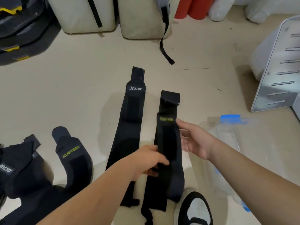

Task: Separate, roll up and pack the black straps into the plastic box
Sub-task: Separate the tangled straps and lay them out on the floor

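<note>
FLOOR WORK: A person handles black straps laid out on a beige floor (65, 95). The left hand (146, 161) pinches the left edge of the XUEYING strap (167, 140) about halfway along, thumb on top & fingers (153, 173) curled beneath, clamped on the fabric. The right hand (194, 143) lies at the strap's right edge, its fingers (183, 125) straight & apart, the index tip touching the fabric just beside the yellow-green label. The strap runs flat from near to far, w/ its far end folded over. Just to its left lies the XTEP strap (129, 127), also flat, roughly parallel & apart from it at the far end. At near left, a curved strap (71, 155) w/ the same XUEYING lettering bends beside a heap of more black straps (19, 172). The clear plastic box (227, 138), w/ blue clips, sits on the floor at right, near the right forearm; it is too blurred to tell what is inside. A black-&-white shoe (194, 208) shows at near centre, just beside the held strap's near end. Far side: cream bags (87, 15), red rolls (190, 7), black cases w/ yellow trim (19, 33) at far left & a pale slotted panel (279, 70) at right.
</note>
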A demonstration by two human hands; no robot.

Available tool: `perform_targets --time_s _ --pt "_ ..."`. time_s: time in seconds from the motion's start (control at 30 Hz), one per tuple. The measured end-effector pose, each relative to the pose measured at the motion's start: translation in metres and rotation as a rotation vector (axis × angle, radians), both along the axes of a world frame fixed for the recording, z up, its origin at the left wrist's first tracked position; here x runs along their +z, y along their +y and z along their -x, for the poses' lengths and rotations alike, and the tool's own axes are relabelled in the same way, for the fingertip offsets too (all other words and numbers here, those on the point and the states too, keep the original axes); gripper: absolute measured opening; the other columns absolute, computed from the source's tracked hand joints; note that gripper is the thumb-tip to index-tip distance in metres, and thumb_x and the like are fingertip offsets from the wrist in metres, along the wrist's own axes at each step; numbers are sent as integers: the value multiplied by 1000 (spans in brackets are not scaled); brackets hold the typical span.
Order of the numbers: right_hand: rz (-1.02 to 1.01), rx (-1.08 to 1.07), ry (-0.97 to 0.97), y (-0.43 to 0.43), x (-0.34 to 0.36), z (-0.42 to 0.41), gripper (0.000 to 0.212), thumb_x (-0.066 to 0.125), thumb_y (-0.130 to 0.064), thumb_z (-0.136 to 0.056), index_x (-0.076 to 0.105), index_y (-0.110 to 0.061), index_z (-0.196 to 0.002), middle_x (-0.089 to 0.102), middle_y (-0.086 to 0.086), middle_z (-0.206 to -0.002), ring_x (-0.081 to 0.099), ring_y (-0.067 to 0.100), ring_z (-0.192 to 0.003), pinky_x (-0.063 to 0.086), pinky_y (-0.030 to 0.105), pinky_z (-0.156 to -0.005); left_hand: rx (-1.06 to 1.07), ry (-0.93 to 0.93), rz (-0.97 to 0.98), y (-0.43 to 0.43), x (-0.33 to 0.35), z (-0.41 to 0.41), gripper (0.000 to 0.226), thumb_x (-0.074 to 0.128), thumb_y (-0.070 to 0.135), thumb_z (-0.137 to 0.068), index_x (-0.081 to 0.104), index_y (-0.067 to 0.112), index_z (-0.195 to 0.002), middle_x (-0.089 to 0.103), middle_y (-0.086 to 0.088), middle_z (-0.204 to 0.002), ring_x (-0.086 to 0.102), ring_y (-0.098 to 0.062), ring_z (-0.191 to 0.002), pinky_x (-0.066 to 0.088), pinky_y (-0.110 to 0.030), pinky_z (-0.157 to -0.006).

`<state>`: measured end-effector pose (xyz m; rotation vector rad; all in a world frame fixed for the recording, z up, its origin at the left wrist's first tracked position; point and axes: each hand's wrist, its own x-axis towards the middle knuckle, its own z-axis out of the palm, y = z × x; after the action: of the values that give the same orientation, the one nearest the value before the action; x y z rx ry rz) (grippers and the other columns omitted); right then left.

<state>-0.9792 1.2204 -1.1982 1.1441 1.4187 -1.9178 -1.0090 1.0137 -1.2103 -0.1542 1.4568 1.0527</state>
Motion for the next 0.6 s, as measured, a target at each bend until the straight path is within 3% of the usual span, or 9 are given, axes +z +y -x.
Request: perform_targets --time_s 0.07,0.13,0.23,0.33,0.4,0.47,0.6 --pt "112 -145 7 -5 -6 2 24 64 -30 -104 73 -10 -113 68 0 -80 54 12 -59 59 31 -66 -264 22 44 -4 3 -2 41 80 13 -88 65 19 -126 72 -4 -121 69 -22 -112 63 -39 -96" --pt "136 -208 -28 -10 -14 3 20 61 -19 -105 69 -7 -118 71 0 -79 60 12 -58 59 29 -64 -395 3 69 -8 0 -4 53 84 20 -85 60 20 -133 70 -2 -125 68 -20 -114 60 -39 -101" --pt "110 -149 -40 -17 -17 1 30 50 -7 -107 70 -6 -128 73 6 -94 69 15 -71 61 31 -66 -106 -12 34 -12 -9 -2 61 89 33 -73 67 24 -129 77 -1 -119 72 -24 -114 57 -47 -105" --pt "111 -2 -24 -18 -11 0 28 45 -3 -102 72 -10 -108 73 6 -84 70 18 -68 59 36 -76 276 28 27 -9 -11 12 35 82 39 -90 73 21 -119 82 0 -106 77 -21 -104 61 -43 -99" --pt "140 37 -4 -19 -5 2 22 45 -1 -98 64 -12 -101 71 6 -77 71 20 -68 60 37 -75 360 48 21 -6 -6 23 29 73 43 -98 73 20 -116 81 -3 -105 77 -22 -102 63 -39 -91" --pt "171 95 38 -22 2 4 26 48 2 -92 61 -11 -109 72 7 -82 72 19 -72 59 33 -69 387 81 -2 -3 0 31 29 68 43 -101 73 19 -115 79 -5 -107 75 -23 -103 63 -37 -84" --pt "120 230 100 -29 4 7 57 53 -1 -70 69 -4 -125 75 11 -107 73 17 -91 58 28 -73 388 168 24 3 9 37 22 69 36 -100 73 17 -111 76 -10 -110 73 -25 -107 60 -46 -101"
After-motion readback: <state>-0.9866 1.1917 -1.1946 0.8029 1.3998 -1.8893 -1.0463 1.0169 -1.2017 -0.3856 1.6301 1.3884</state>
